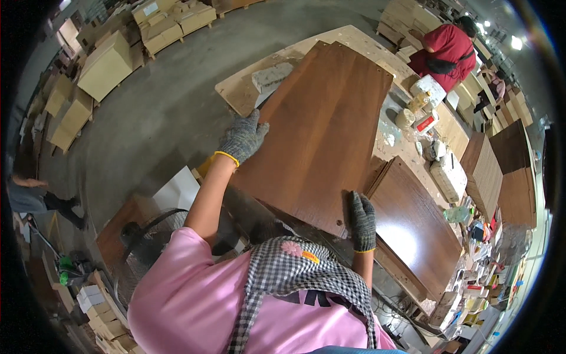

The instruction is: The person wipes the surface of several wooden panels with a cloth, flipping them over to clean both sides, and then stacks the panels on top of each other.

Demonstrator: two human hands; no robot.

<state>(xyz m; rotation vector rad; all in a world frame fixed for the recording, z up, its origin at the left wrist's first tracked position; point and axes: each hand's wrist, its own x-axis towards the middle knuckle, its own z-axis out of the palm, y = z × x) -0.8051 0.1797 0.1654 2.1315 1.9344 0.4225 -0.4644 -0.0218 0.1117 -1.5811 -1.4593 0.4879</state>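
A long brown wood-grain panel [321, 130] lies before me, its far end over a workbench and its near end reaching past the edge toward my apron. Wearing a grey knitted glove with a yellow cuff, my left hand [243, 138] grips the panel's left edge, fingers over the top. My right hand [361, 221], gloved alike, is closed around the near right corner, beside a small hole; its thumb side is partly hidden. Right of that hand sits a stack of similar brown panels [413, 224], the top one shining under the light.
The pale workbench [354, 38] carries a wrapped block [272, 76], bottles [418, 101] and a white wrapped bundle [449, 177]. A black fan [147, 239] stands at my left. A co-worker in red [445, 53] is beyond the bench. Board stacks [106, 65] line the far left floor.
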